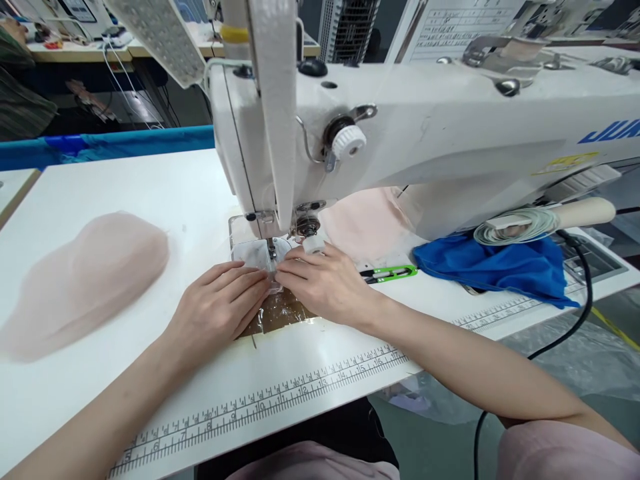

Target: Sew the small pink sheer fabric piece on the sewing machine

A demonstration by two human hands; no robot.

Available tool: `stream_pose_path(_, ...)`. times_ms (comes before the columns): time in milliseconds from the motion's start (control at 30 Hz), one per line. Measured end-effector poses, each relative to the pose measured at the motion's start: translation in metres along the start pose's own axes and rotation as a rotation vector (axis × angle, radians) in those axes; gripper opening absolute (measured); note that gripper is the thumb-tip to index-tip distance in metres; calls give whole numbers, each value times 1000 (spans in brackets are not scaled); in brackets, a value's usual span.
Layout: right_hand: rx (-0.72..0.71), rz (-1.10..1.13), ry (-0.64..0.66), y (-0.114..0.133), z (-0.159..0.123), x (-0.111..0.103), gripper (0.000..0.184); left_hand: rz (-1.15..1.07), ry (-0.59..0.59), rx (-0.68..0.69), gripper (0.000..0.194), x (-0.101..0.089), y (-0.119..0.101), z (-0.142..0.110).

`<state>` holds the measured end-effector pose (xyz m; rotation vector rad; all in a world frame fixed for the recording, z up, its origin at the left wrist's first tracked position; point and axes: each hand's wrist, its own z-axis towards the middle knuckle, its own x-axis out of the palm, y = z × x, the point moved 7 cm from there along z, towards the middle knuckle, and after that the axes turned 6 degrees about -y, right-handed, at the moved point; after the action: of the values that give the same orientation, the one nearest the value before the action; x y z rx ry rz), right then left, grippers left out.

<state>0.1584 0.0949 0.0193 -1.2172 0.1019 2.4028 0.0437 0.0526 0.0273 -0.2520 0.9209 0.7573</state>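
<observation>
My left hand [220, 303] and my right hand [323, 283] lie side by side on the white table [165, 193], right in front of the needle [271, 250] of a white sewing machine [450, 133]. Their fingertips press together on a small sheer piece of fabric [255, 257] under the presser foot. The fingers of both hands are drawn close and bent down onto the piece. A brown taped patch [280, 313] shows beneath my palms.
A pile of sheer pinkish fabric pieces [85, 280] lies at the left. Green thread snips [393, 273] lie right of my hand, beside a blue cloth [500, 267], pale pink fabric [365, 223] and a black cable [575, 320]. A printed ruler [280, 393] runs along the front edge.
</observation>
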Motion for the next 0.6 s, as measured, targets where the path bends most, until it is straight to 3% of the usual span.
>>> stream_pose_path(100, 3, 18, -60, -3, 1, -3, 24, -15, -2, -92, 18, -1, 4, 3)
stream_pose_path(233, 146, 33, -94, -18, 5, -4, 24, -45, 157, -341, 30, 14, 25, 6)
stream_pose_path(333, 273, 22, -100, -29, 7, -3, 30, -135, 227, -460, 28, 27, 39, 13)
stream_pose_path(467, 375, 0, 10, -37, 8, 4, 41, -105, 197, -550, 28, 38, 46, 22)
stream_pose_path(600, 399, 16, 29, -38, 8, 3, 42, -30, 114, -575, 24, 38, 46, 23)
